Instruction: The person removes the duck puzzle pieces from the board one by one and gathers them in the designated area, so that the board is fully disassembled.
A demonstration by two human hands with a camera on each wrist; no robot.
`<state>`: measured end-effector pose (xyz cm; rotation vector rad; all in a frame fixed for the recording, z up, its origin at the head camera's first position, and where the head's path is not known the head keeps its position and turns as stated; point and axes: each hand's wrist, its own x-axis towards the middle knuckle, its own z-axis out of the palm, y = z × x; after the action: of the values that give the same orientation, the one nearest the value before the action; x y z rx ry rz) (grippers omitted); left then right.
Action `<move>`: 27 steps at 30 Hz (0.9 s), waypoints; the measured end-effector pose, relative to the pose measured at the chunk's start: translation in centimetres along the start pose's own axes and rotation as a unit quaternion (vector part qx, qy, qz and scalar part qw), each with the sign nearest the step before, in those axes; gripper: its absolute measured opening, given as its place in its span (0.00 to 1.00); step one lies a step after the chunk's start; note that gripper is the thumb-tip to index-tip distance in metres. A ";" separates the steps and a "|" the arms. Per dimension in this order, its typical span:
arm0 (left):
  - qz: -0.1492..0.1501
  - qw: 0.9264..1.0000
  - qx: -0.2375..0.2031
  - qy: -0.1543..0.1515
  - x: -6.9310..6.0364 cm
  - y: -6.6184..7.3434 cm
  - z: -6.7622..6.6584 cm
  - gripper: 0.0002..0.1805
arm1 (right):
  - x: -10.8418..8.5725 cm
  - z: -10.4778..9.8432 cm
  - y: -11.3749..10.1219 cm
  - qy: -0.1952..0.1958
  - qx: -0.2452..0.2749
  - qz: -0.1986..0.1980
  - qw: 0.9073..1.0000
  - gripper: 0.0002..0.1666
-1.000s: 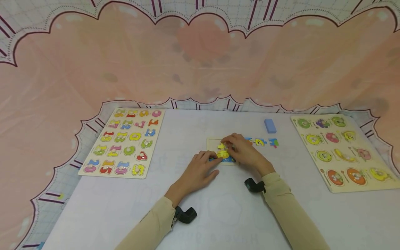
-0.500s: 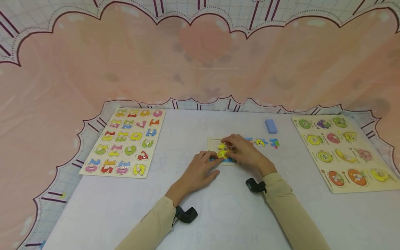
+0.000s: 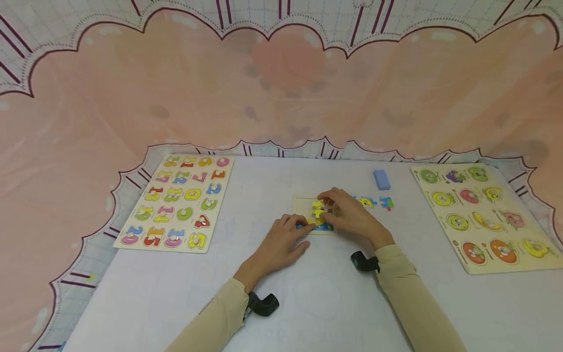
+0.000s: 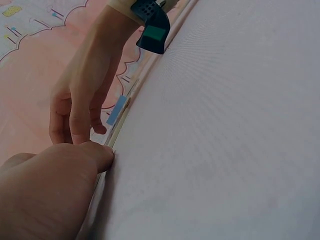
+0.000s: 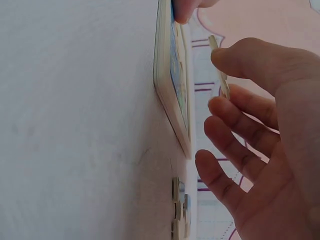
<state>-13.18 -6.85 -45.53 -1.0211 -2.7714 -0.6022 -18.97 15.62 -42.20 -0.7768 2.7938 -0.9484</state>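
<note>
A small puzzle board [image 3: 302, 207] with a pale wooden frame lies before me, its near part filled with blue and yellow pieces. My right hand [image 3: 355, 215] pinches a yellow jigsaw piece [image 3: 317, 210] between thumb and fingers, over the board. In the right wrist view this piece [image 5: 223, 79] is seen edge-on, tilted and apart from the board [image 5: 172, 100]. My left hand [image 3: 278, 247] rests at the board's near left, fingertips touching its near part, fingers fairly straight. Part of the board is hidden behind both hands.
Loose jigsaw pieces [image 3: 386, 203] lie in a row right of the board. Behind them is a blue block [image 3: 381, 180]. A number puzzle board [image 3: 176, 205] lies at left, a fruit puzzle board [image 3: 484, 215] at right. A patterned curtain [image 3: 198, 98] hangs behind the table.
My right hand has shifted slightly right with the yellow piece, which now stands apart from the yellow pieces below. My left hand has stayed almost still on the board.
</note>
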 end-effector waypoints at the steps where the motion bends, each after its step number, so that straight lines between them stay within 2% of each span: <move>1: -0.001 1.000 -0.002 -0.001 0.0 0.0 0.0 0.23 | -0.1 0.0 0.0 0.000 -0.001 0.000 1.000 0.26; 7: 0.002 1.000 -0.001 -0.001 0.0 0.1 0.1 0.23 | -0.7 -0.5 0.4 0.005 0.004 0.012 1.000 0.25; 13: 0.005 1.000 0.004 0.008 0.0 0.0 0.1 0.23 | -1.3 -1.0 1.3 0.011 -0.006 0.007 1.000 0.25; 19: 0.001 1.000 0.006 0.003 0.0 0.0 0.1 0.24 | -2.0 -1.6 2.2 0.003 0.012 0.004 1.000 0.25; 27: -0.005 1.000 0.003 -0.003 0.1 0.0 0.1 0.24 | -2.8 -2.3 3.0 -0.006 0.025 0.034 0.999 0.25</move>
<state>-13.22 -6.77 -45.62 -1.0100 -2.7846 -0.5936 -18.37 20.25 -42.35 -0.6740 2.7547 -0.9944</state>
